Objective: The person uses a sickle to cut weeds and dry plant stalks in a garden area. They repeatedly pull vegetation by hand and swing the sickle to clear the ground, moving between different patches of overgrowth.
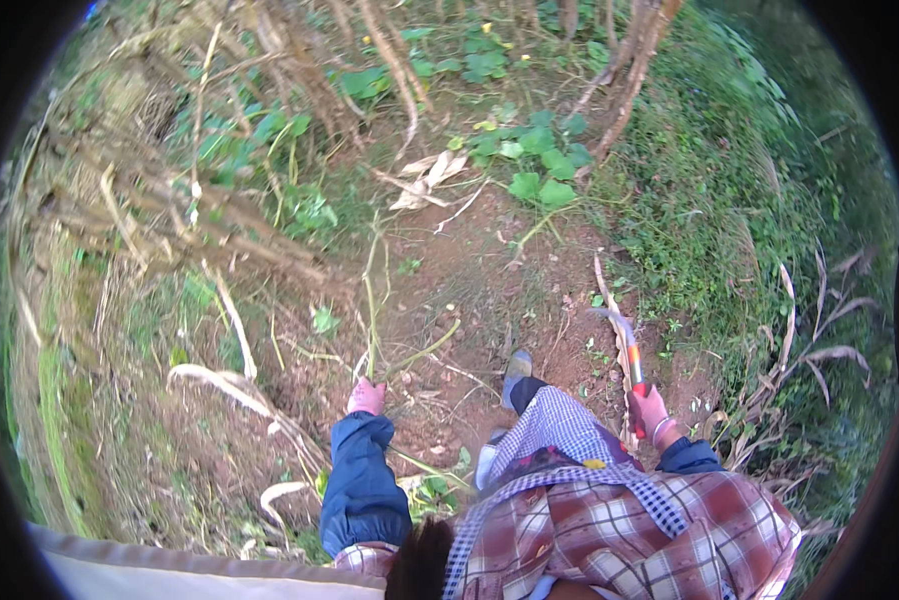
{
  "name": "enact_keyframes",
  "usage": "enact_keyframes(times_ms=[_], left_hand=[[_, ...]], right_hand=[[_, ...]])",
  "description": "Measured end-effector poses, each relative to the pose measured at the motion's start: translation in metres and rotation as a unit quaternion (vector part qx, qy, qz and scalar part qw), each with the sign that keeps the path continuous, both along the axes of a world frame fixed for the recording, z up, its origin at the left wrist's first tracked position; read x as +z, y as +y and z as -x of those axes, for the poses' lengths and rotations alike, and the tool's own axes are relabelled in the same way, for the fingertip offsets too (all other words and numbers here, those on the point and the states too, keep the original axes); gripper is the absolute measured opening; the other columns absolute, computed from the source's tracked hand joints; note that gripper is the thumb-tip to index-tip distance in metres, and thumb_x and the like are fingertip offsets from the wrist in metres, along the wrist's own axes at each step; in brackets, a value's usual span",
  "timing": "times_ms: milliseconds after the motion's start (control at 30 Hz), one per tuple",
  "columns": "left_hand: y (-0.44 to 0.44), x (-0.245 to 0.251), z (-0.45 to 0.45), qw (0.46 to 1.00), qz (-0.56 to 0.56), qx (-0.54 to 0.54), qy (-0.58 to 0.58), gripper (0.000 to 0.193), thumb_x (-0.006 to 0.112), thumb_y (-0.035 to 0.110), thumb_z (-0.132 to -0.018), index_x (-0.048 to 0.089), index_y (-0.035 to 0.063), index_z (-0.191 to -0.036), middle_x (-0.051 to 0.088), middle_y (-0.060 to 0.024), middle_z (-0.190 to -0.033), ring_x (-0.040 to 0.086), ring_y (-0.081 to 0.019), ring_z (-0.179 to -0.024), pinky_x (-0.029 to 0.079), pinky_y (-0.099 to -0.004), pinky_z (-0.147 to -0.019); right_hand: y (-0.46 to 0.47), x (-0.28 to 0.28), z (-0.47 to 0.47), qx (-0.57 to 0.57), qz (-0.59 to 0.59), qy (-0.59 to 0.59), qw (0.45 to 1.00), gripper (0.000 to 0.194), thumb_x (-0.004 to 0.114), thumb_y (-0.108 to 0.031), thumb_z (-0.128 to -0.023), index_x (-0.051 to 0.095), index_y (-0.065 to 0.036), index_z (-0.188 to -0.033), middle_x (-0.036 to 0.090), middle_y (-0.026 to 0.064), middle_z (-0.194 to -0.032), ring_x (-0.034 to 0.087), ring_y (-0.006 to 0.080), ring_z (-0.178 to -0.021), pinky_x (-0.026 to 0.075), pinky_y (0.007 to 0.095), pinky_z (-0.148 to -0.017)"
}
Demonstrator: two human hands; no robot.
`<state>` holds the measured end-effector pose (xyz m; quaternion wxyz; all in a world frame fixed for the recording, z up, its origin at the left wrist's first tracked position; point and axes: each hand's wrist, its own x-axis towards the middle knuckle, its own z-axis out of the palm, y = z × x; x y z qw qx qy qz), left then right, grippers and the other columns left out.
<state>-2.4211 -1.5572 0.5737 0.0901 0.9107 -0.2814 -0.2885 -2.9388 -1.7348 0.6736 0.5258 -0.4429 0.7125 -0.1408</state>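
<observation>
My left hand (367, 397), in a pink glove, is closed around a green vine stem (374, 315) that rises away from me over the soil. A side shoot (427, 350) branches off to the right just above the fist. On the right, my right hand (650, 411) grips the red handle of a sickle (634, 360). Its curved blade (616, 318) points up and to the left, close to a dry pale stalk (601, 277), and is apart from the vine. My shoes (519, 370) stand on bare earth between the two hands.
Dry maize stalks (216, 217) lean in from the left, and more stems (637, 67) stand at the back right. A leafy vine (543, 161) spreads ahead. Dense weeds (704, 187) border the right. Dry husks (430, 178) lie on the brown soil (457, 262).
</observation>
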Motion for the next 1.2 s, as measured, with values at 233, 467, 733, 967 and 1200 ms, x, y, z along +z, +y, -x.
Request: enact_keyframes(times_ms=[233,467,733,967,1200], left_hand=[[-0.001,0.057,0.135,0.997,0.006,-0.051,0.053,0.041,0.052,0.042,-0.087,0.048,0.0073,-0.109,0.066,-0.0191,-0.088,0.065,-0.0355,-0.083,0.050,-0.0463,-0.072],[0.013,0.071,0.128,0.999,-0.015,0.032,0.024,0.039,0.053,0.041,-0.087,0.050,0.0067,-0.106,0.067,-0.0189,-0.090,0.065,-0.0362,-0.085,0.050,-0.0474,-0.072],[-0.012,0.070,0.150,0.995,-0.062,0.047,0.056,0.041,0.050,0.045,-0.086,0.046,0.0111,-0.108,0.067,-0.0201,-0.086,0.065,-0.0386,-0.081,0.049,-0.0492,-0.071],[0.062,0.073,0.126,0.997,-0.045,0.012,0.067,0.040,0.051,0.042,-0.088,0.051,0.0064,-0.106,0.066,-0.0201,-0.092,0.063,-0.0378,-0.087,0.049,-0.0463,-0.075],[0.271,0.084,0.190,0.974,-0.211,0.060,0.054,0.037,0.051,0.043,-0.087,0.050,0.0128,-0.109,0.066,-0.0165,-0.097,0.064,-0.0350,-0.089,0.049,-0.0457,-0.076]], right_hand=[[-0.060,0.044,-0.160,0.291,0.032,-0.085,0.953,0.033,0.056,-0.022,-0.086,0.041,-0.007,-0.110,0.053,0.0059,-0.065,0.049,0.0166,-0.041,0.042,0.0325,-0.036],[-0.078,-0.020,-0.390,0.469,0.029,0.037,0.882,0.034,0.061,-0.015,-0.076,0.048,-0.003,-0.105,0.062,0.0156,-0.073,0.062,0.0293,-0.060,0.046,0.0419,-0.049],[-0.101,-0.120,-0.465,0.582,0.147,0.208,0.772,0.039,0.039,-0.025,-0.092,0.046,-0.004,-0.125,0.062,0.0192,-0.111,0.061,0.0350,-0.102,0.047,0.0447,-0.088],[-0.109,-0.090,-0.262,0.544,0.033,0.215,0.810,0.038,0.048,-0.024,-0.086,0.042,-0.006,-0.119,0.064,0.0242,-0.094,0.064,0.0389,-0.088,0.049,0.0488,-0.076],[-0.097,-0.115,0.048,0.131,0.025,0.268,0.954,0.026,0.053,-0.027,-0.087,0.045,-0.010,-0.106,0.055,0.0092,-0.070,0.061,0.0276,-0.064,0.047,0.0423,-0.055]])
